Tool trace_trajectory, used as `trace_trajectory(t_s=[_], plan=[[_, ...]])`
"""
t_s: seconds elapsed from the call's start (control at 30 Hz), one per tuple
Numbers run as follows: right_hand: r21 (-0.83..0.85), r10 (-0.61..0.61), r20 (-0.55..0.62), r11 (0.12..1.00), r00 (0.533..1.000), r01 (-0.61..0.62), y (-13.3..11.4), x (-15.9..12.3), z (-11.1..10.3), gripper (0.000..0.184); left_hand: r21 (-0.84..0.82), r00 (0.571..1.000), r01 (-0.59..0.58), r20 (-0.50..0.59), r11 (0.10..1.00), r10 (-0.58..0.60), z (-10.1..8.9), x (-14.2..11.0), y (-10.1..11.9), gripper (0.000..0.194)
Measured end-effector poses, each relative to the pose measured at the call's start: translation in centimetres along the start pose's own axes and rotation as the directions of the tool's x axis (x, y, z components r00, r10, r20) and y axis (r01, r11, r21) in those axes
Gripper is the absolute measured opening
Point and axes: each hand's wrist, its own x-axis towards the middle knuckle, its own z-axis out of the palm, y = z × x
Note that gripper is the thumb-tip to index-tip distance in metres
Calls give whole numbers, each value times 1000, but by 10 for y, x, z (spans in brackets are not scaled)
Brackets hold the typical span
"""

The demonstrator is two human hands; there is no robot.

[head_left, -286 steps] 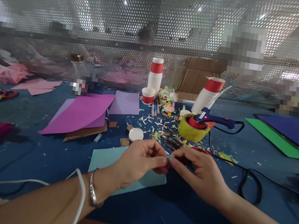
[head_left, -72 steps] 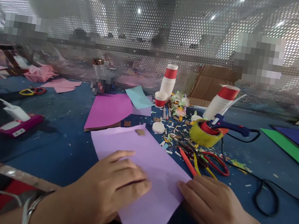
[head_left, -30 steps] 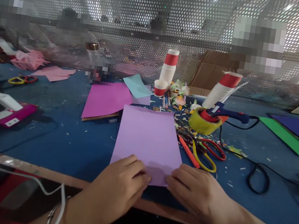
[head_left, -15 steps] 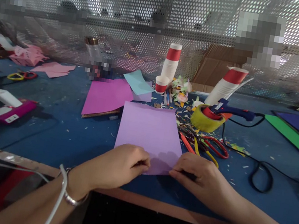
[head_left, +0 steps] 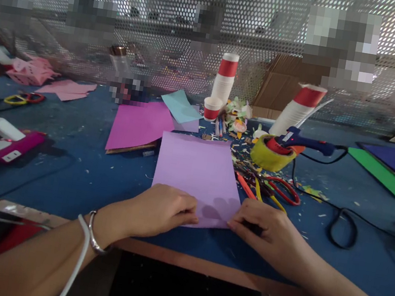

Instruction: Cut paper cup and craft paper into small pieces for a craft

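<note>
A sheet of light purple paper [head_left: 194,167] lies on the blue table in front of me, its near edge close to the table's front. My left hand [head_left: 167,208] pinches that near edge left of its middle, fingers closed. At the near right corner, my right hand [head_left: 263,228] grips the same edge between thumb and fingers. A narrow strip along this edge seems slightly turned up between the hands. Beyond the right hand lie scissors [head_left: 284,189] with red and yellow handles, partly hidden, and an orange-red tool handle [head_left: 246,185].
Magenta paper [head_left: 141,126] and light blue paper [head_left: 180,107] lie back left. A glue gun [head_left: 306,143] rests on a yellow tape roll [head_left: 269,154], its black cord [head_left: 342,231] running right. Stacked paper cups [head_left: 224,82] stand behind paper scraps. A purple power strip [head_left: 13,149] is left.
The light blue paper was put aside at the back, and the purple sheet was brought in and turned square to me. Lately both hands have closed on its near edge, barely moving.
</note>
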Motion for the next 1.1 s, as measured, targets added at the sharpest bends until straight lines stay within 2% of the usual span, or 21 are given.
trace_trajectory(t_s=[0.13, 0.27, 0.37, 0.47, 0.53, 0.63, 0.77, 0.93, 1.1], plan=[[-4, 37, 3, 999, 999, -37, -1, 2, 1, 22, -62, 999, -18, 31, 998, 20, -9, -6, -2, 30], [-26, 59, 1, 998, 998, -58, -2, 3, 2, 22, -108, 994, 43, 105, 993, -32, -16, -8, 10, 24], [-64, 72, 3, 995, 997, -72, -1, 3, 2, 21, -97, 999, -11, 30, 995, 14, -9, -1, 23, 26], [-79, 66, -5, 995, 998, -66, -3, 1, 2, 17, -87, 996, -74, -59, 993, 69, 3, 11, 28, 17], [-93, 48, -26, 994, 999, -50, -4, -1, 3, 14, -98, 995, -88, -64, 991, 82, 6, 18, 26, 19], [-129, -8, -64, 992, 998, 0, -8, -2, 7, 15, -176, 994, -111, 1, 978, 113, 4, 26, 21, 19], [-137, -70, -79, 989, 994, 59, -13, 0, 13, 21, -240, 992, -82, 69, 967, 102, -3, 31, 18, 17], [-73, -84, -65, 994, 994, 79, -13, 5, 15, 23, -332, 990, -64, 98, 941, 102, -4, 25, 14, 14], [-26, -79, -48, 997, 996, 77, -12, 7, 14, 24, -490, 995, -7, 84, 872, 55, -1, 17, 5, 12]])
